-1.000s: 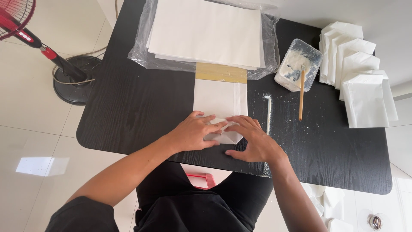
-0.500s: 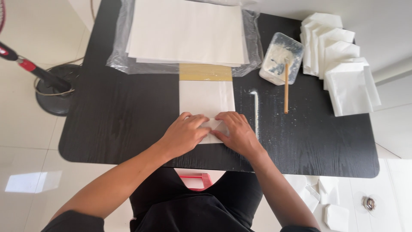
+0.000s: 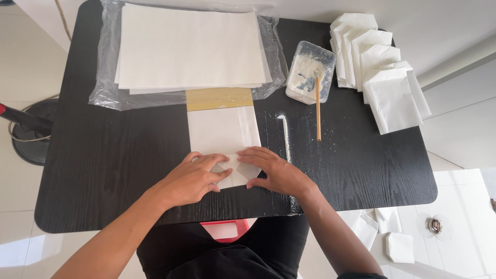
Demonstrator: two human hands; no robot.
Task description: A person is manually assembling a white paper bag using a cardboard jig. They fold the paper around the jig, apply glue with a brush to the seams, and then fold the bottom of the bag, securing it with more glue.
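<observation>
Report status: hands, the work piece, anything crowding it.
Left hand and right hand flat on folded end of white paper bag. Bag flat on black table. White paste smear close beside it.

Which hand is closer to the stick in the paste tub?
Right. The right hand presses the folded paper just below-left of the stick; the left hand lies farther left on the same paper.
</observation>
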